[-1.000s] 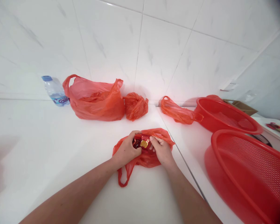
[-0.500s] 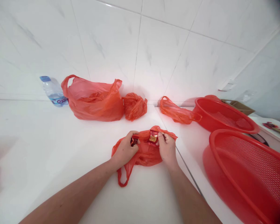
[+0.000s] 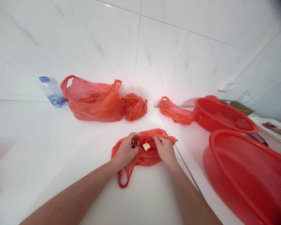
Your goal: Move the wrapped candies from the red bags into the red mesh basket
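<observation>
A thin red plastic bag (image 3: 150, 161) lies spread on the white surface between my hands, one loop handle toward me. My left hand (image 3: 126, 150) is closed round a small dark red, shiny wrapped packet (image 3: 134, 143) at the bag's left side. In the bag's mouth lies a red packet with a gold label (image 3: 146, 146), untouched by either hand. My right hand (image 3: 165, 148) is closed on the bag's upper right rim, with its fingertips partly hidden by the plastic.
Along the tiled wall stand a water bottle (image 3: 54, 95), a large red bag (image 3: 96, 107), a crumpled red bag (image 3: 135, 107) and a flat red bag (image 3: 178, 114). Two red baskets, a far one (image 3: 201, 120) and a near one (image 3: 215, 175), fill the right side. Behind them is a white tray (image 3: 267, 129).
My right hand has let go of the red and gold packet, which has dropped lower and left into the bag. That hand now grips the bag's rim. The left hand has barely moved.
</observation>
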Motion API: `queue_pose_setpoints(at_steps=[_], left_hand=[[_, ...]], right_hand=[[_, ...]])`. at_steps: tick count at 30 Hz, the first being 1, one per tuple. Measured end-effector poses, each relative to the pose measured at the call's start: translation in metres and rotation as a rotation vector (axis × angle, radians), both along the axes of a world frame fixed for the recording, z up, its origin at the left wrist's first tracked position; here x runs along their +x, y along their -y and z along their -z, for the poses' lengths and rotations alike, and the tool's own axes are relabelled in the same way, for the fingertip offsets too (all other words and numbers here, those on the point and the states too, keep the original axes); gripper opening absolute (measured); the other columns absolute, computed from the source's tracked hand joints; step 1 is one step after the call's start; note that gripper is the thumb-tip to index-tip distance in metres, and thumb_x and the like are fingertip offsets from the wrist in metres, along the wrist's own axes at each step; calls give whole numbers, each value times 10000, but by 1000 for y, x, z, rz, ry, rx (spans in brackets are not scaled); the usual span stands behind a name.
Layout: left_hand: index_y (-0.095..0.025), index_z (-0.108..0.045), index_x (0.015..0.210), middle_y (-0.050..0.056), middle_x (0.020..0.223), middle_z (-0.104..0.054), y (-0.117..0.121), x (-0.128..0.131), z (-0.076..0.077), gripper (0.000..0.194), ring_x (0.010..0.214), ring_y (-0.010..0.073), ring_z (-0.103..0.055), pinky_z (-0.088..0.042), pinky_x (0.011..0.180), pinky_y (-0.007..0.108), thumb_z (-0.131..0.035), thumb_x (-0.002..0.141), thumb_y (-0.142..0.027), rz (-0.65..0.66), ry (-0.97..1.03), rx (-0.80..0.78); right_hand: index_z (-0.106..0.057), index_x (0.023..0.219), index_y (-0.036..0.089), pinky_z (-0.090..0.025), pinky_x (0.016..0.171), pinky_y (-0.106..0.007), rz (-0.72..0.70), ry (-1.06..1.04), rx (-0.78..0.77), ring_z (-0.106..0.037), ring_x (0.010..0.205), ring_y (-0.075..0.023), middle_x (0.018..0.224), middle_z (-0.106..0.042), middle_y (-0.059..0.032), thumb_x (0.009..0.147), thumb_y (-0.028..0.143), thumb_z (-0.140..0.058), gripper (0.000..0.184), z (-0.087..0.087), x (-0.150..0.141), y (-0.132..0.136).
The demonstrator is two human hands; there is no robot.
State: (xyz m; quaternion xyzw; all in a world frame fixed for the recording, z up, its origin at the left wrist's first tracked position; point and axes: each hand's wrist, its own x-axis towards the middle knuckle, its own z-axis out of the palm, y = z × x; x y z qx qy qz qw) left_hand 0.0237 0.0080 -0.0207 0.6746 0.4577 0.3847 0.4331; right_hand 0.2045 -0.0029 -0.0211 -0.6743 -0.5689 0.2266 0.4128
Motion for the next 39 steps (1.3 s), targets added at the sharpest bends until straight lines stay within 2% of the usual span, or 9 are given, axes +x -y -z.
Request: queue_pose_setpoints(at_steps=[5,8,10,13,16,23,28,35,39], left_hand=[[-275,-557,910,-44,812,-624,1,0,-2,300,752,147,-599,-476,698,251,-430,701,-100,48,-8,23],[-262,-571,886,-37,887,-658,2,0,-2,332,821,151,-625,-486,739,251,-402,676,-69,55,-35,16],[-259,-576,907,-35,989,-670,2,0,-2,365,918,156,-633,-486,805,258,-395,667,-52,54,-48,21],[-255,-572,887,-28,1184,-628,3,0,-2,366,1121,186,-575,-470,884,277,-404,651,-31,41,-63,64],[-249,-565,837,-18,1254,-592,3,1,-2,327,1147,213,-561,-477,871,299,-418,650,-25,34,-82,106],[-251,-558,855,-33,1237,-603,3,1,0,339,859,152,-642,-500,727,269,-406,658,-20,39,-84,116],[-278,-550,914,-57,1031,-671,3,2,0,349,866,140,-640,-498,766,257,-399,712,-38,33,-39,85],[-292,-556,958,-47,1204,-625,4,2,0,318,1011,153,-627,-499,821,274,-423,768,-76,3,-22,74],[-309,-556,1017,-56,1082,-664,5,2,1,317,981,135,-630,-494,858,273,-429,806,-109,-15,16,106]], right_hand=[[-633,687,198,-402,645,-331,30,137,26,-568,645,-204,673,-651,-47,884,361,-401,345,2,4,-3],[-686,859,196,-443,772,-332,-32,201,-13,-620,853,-211,896,-699,-56,848,218,-415,272,3,2,-4],[-666,1042,225,-431,876,-322,-101,239,-21,-593,1020,-197,1094,-669,-34,804,127,-417,358,3,1,-3],[-632,1130,255,-438,875,-327,-147,312,-90,-592,1021,-199,1116,-659,-24,813,143,-433,391,2,-2,-2],[-653,1075,246,-443,838,-335,-133,375,-130,-603,971,-212,1042,-674,-35,837,212,-461,308,3,-4,-2],[-678,800,220,-437,660,-304,-25,249,-97,-618,754,-200,792,-677,-40,852,343,-474,244,8,0,-4],[-584,678,199,-410,592,-312,20,122,4,-575,626,-193,668,-637,-34,865,384,-437,302,5,4,-3],[-603,780,203,-445,679,-339,-1,46,27,-603,736,-216,793,-660,-41,798,326,-508,156,2,1,-4],[-574,785,211,-449,693,-316,-33,-35,26,-590,743,-191,795,-638,-13,735,248,-540,71,3,-1,-3]])
